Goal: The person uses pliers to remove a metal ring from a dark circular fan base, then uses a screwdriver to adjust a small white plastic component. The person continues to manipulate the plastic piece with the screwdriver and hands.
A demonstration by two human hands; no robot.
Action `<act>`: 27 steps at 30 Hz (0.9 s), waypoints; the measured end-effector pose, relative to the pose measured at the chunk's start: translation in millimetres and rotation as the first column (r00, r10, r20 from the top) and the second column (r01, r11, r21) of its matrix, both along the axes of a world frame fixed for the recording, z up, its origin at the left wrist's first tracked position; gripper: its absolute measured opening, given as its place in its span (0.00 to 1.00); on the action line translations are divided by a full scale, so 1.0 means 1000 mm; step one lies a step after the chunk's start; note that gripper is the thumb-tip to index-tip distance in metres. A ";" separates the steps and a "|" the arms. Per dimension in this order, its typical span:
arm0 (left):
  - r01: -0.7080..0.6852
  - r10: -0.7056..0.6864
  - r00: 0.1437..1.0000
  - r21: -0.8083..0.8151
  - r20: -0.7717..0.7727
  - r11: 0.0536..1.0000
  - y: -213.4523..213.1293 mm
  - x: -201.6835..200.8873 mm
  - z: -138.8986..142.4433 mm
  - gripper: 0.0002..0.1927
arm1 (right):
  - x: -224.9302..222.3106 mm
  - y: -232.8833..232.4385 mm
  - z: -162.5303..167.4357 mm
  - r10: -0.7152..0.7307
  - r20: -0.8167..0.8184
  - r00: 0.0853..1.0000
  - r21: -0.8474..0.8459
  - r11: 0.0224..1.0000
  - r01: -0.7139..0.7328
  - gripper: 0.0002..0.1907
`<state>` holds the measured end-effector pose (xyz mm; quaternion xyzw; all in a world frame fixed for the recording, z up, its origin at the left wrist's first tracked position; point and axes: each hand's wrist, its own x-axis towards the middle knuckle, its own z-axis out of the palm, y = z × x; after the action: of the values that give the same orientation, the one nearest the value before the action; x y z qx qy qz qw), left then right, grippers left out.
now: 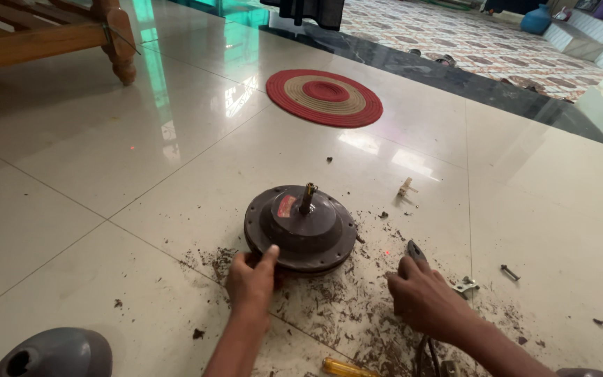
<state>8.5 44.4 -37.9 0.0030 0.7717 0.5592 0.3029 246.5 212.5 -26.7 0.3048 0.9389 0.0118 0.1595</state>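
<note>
A round dark brown fan motor housing (301,227) with a brass shaft sticking up lies flat on the tiled floor. My left hand (251,281) grips its near rim, thumb pressed on the top edge. My right hand (423,297) rests on the floor to the right, closed around the handle of a dark tool (416,251) whose tip pointing away from me; it may be pliers. Dark dirt and flakes are scattered around the housing and under both hands.
A bolt (510,272) and a small metal bracket (466,285) lie right of my right hand. A yellow screwdriver handle (347,368) is near the bottom edge, a grey dome cover (56,354) at bottom left. A round red mat (324,97) and wooden furniture leg (121,49) lie farther off.
</note>
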 end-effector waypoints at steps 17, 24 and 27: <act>0.142 -0.147 0.987 -0.061 -0.070 0.988 -0.005 -0.037 -0.013 0.28 | -0.036 -0.005 -0.004 -0.327 -0.318 0.890 -0.372 0.906 0.200 0.08; 0.191 -0.206 0.972 0.131 0.112 0.973 -0.003 -0.034 -0.013 0.26 | -0.051 -0.009 -0.026 -0.391 -0.624 0.677 -0.461 0.883 0.085 0.16; 0.155 -0.165 0.981 0.096 0.104 0.983 -0.002 -0.036 -0.018 0.26 | -0.052 -0.008 -0.037 -0.472 -0.490 0.733 -0.503 0.840 0.204 0.15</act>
<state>-27.8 42.9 -55.9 0.0471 0.7257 0.5653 0.3894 194.3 205.0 -64.0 0.4210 0.8466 -0.3149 -0.0832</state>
